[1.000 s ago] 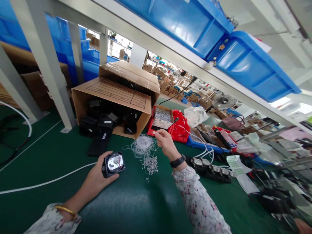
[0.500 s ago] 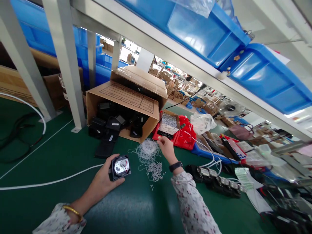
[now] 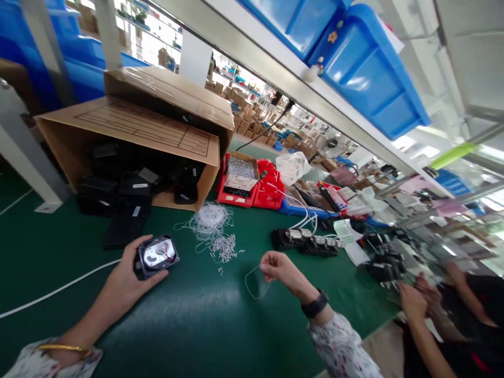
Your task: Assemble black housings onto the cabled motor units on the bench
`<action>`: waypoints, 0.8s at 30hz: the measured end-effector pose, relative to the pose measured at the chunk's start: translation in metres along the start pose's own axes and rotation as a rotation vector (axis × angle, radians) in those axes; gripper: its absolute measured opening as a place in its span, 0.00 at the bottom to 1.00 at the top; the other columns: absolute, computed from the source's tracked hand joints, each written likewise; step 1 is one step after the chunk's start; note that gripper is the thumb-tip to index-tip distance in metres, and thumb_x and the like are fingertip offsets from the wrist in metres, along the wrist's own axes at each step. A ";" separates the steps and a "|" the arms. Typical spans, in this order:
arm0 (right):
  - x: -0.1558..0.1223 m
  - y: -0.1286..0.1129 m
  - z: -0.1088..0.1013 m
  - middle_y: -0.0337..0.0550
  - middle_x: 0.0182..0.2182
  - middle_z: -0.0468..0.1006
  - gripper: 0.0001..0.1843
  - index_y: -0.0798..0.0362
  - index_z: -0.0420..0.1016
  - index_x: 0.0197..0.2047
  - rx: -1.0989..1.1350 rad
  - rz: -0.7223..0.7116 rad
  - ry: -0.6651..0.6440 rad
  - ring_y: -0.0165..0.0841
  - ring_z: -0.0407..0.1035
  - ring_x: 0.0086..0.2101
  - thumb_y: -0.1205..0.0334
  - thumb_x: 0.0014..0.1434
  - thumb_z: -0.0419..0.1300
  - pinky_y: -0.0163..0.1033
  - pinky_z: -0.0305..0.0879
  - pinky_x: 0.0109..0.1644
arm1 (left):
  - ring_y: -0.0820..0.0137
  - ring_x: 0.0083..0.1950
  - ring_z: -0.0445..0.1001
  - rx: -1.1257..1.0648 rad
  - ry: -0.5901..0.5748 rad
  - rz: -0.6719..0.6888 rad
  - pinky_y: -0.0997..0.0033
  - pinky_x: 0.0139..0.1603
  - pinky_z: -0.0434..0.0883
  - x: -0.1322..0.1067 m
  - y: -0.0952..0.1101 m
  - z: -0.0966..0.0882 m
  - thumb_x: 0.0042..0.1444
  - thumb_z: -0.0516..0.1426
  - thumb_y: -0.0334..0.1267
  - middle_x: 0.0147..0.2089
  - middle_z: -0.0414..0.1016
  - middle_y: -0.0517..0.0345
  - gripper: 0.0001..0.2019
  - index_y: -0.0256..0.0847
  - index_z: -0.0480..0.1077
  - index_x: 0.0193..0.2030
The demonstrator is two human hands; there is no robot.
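Observation:
My left hand (image 3: pixel 125 279) grips a small black fan unit (image 3: pixel 156 255) with a white round centre and thin wires, resting it on the green table (image 3: pixel 205 325). My right hand (image 3: pixel 280 268) is pinched shut on a thin clear loop of wire (image 3: pixel 252 283) that hangs down to its left. Beyond my hands lie a tangle of thin white wire loops (image 3: pixel 208 220) and a small heap of short white sleeves (image 3: pixel 224 248).
A tipped cardboard box (image 3: pixel 137 131) spills black units at the back left. Red trays (image 3: pixel 255 189), a row of black units (image 3: pixel 305 241) and clutter line the back right. Another person's hands (image 3: pixel 411 296) work at the right. A white cable (image 3: pixel 59 289) crosses the left.
My right hand came back from the wire tangle toward me and now holds a single clear loop. The view swung right and down; my left hand kept hold of the fan unit.

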State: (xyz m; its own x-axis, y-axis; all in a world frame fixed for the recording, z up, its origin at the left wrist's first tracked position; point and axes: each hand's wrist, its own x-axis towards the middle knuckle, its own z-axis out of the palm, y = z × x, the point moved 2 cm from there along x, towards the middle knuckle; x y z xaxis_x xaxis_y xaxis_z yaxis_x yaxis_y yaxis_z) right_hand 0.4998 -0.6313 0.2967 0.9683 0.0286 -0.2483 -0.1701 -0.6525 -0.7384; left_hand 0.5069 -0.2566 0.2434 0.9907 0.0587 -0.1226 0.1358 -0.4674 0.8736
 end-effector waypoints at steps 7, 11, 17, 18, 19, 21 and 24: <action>-0.004 0.065 -0.025 0.45 0.28 0.75 0.11 0.54 0.72 0.29 -0.243 0.089 0.408 0.37 0.69 0.31 0.56 0.56 0.54 0.40 0.63 0.36 | 0.45 0.54 0.67 0.006 0.013 0.005 0.47 0.48 0.71 0.000 0.006 -0.002 0.39 0.61 0.56 0.57 0.59 0.43 0.43 0.42 0.52 0.60; -0.014 0.072 -0.003 0.39 0.20 0.71 0.08 0.53 0.70 0.25 -0.286 0.112 0.362 0.34 0.66 0.23 0.58 0.51 0.60 0.36 0.60 0.28 | 0.50 0.55 0.66 -0.068 -0.046 0.035 0.50 0.54 0.67 -0.001 0.014 0.001 0.40 0.62 0.52 0.55 0.62 0.46 0.40 0.43 0.52 0.59; -0.002 0.036 0.026 0.43 0.39 0.70 0.21 0.49 0.72 0.40 -0.390 -0.120 0.186 0.40 0.63 0.42 0.70 0.41 0.68 0.42 0.59 0.45 | 0.55 0.55 0.67 -0.164 -0.226 0.106 0.53 0.54 0.67 -0.011 0.031 0.018 0.41 0.64 0.42 0.56 0.62 0.50 0.37 0.45 0.53 0.58; 0.003 0.028 0.027 0.42 0.41 0.69 0.22 0.47 0.73 0.39 -0.423 -0.194 0.107 0.39 0.61 0.43 0.72 0.40 0.68 0.41 0.58 0.47 | 0.55 0.55 0.68 -0.180 -0.238 0.107 0.54 0.54 0.67 -0.012 0.032 0.019 0.41 0.64 0.41 0.56 0.63 0.50 0.36 0.46 0.54 0.58; 0.007 0.020 0.028 0.40 0.41 0.69 0.20 0.46 0.73 0.37 -0.459 -0.269 0.024 0.39 0.61 0.44 0.73 0.39 0.68 0.41 0.57 0.48 | 0.55 0.55 0.68 -0.208 -0.242 0.111 0.54 0.54 0.67 -0.013 0.033 0.020 0.41 0.64 0.39 0.56 0.63 0.51 0.36 0.46 0.54 0.58; 0.015 0.010 0.030 0.40 0.40 0.68 0.13 0.48 0.73 0.31 -0.532 -0.389 -0.126 0.38 0.60 0.42 0.73 0.42 0.67 0.41 0.57 0.47 | 0.56 0.54 0.69 -0.287 -0.241 0.130 0.57 0.53 0.67 -0.014 0.032 0.021 0.41 0.64 0.37 0.55 0.64 0.51 0.35 0.45 0.55 0.57; 0.023 0.007 0.032 0.42 0.35 0.69 0.07 0.52 0.69 0.26 -0.556 -0.432 -0.244 0.37 0.61 0.40 0.70 0.51 0.61 0.41 0.58 0.44 | 0.58 0.53 0.69 -0.392 -0.247 0.166 0.59 0.54 0.66 -0.015 0.028 0.021 0.41 0.63 0.34 0.54 0.65 0.51 0.35 0.44 0.55 0.57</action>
State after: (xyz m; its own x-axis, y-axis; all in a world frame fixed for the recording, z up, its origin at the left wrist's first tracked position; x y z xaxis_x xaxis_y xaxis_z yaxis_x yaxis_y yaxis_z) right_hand 0.5148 -0.6112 0.2658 0.8487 0.4945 -0.1875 0.3971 -0.8301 -0.3914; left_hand 0.4955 -0.2891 0.2596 0.9746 -0.2216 -0.0336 0.0155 -0.0828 0.9964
